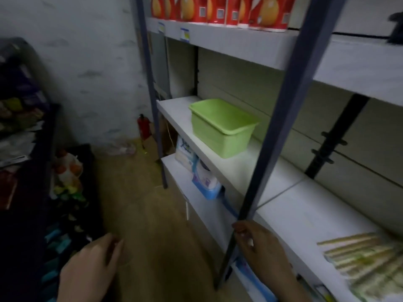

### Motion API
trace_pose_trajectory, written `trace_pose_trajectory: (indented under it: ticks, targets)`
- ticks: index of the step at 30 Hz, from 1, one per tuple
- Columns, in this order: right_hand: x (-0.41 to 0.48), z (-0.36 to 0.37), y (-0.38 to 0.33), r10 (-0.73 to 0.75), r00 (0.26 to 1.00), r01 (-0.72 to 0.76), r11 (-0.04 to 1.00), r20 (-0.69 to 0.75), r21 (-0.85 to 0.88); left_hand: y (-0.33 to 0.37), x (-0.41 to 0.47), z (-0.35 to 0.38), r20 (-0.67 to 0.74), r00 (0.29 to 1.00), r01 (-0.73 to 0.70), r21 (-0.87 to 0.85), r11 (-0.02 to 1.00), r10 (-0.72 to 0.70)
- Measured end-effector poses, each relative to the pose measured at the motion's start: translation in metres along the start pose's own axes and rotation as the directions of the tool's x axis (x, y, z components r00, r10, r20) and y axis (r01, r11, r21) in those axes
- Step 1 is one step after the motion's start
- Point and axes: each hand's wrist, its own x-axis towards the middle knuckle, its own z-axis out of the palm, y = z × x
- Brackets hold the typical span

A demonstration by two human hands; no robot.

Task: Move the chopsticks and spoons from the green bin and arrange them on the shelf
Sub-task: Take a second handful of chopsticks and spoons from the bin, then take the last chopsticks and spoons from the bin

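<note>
- Shelf unit [305, 203] fills the right side: white boards, grey-blue upright post [283, 118] running diagonally down the front.
- Dark rack [21, 127] on the left with mixed goods, too blurred to identify.
- Wood-tone floor [141, 214] between the two.
- Red packs [218, 9] lined up along the top board.
- Green bin [222, 127] sits upright on the middle board, left of the post, near the front edge; only its own green inside shows.
- Wrapped chopsticks [359, 264] lie in rows on the same board at far right, well apart from the bin (pale paper sleeves, can't separate spoons from chopsticks in the blur).
- Blue-and-white tissue packs [205, 177] on the board below the bin.
- Left hand [91, 264] — low over the floor, back to camera, fingers loosely curled, nothing held.
- Right hand [259, 247] — at the front edge of the middle board, right at the base of the post, fingers curled with the tips against or just beside the post; can't tell if it grips anything.
- Small red canister [144, 127] on the floor by the far wall.
</note>
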Motion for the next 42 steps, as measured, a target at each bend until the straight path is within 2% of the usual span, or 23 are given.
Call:
trace_pose_trajectory:
  ticks: [3, 8, 18, 24, 26, 27, 30, 32, 38, 42]
  targets:
    - [0.028, 0.020, -0.029, 0.002, 1.000, -0.001, 1.000, -0.023, 0.014, -0.026, 0.037, -0.010, -0.037, 0.999, -0.012, -0.017, 1.000, 0.012]
    - [0.070, 0.030, -0.056, 0.033, 0.995, -0.034, 0.999, -0.093, -0.004, -0.042, 0.097, -0.023, -0.061, 0.991, -0.118, -0.033, 0.992, 0.116]
    - [0.156, 0.055, -0.061, 0.159, 0.973, -0.165, 0.986, -0.165, -0.021, -0.026, 0.213, 0.012, 0.061, 0.967, -0.245, -0.039, 0.969, 0.247]
    - [0.222, 0.052, -0.065, 0.263, 0.908, -0.265, 0.963, -0.326, 0.039, 0.005, 0.316, 0.022, 0.091, 0.931, -0.347, -0.076, 0.935, 0.353]
    - [0.243, 0.044, -0.067, 0.278, 0.876, -0.294, 0.956, -0.395, 0.022, 0.016, 0.352, 0.025, 0.024, 0.915, -0.399, -0.091, 0.912, 0.403]
    - [0.252, 0.039, -0.068, 0.287, 0.858, -0.311, 0.950, -0.425, 0.014, 0.023, 0.368, 0.026, -0.044, 0.887, -0.461, -0.122, 0.879, 0.459]
    - [0.273, 0.022, -0.069, 0.323, 0.795, -0.368, 0.930, -0.514, 0.016, 0.051, 0.403, 0.018, -0.269, 0.722, -0.684, -0.137, 0.717, 0.637]
    - [0.283, 0.012, -0.071, 0.341, 0.760, -0.396, 0.918, -0.553, 0.021, 0.069, 0.422, 0.010, -0.280, 0.678, -0.732, -0.164, 0.662, 0.680]
    - [0.321, -0.008, -0.069, 0.373, 0.701, -0.457, 0.889, -0.607, 0.020, 0.132, 0.482, 0.003, -0.186, 0.585, -0.808, -0.220, 0.547, 0.790]
    - [0.358, -0.016, -0.065, 0.397, 0.696, -0.493, 0.870, -0.598, 0.004, 0.181, 0.521, 0.003, -0.172, 0.472, -0.867, -0.268, 0.420, 0.865]
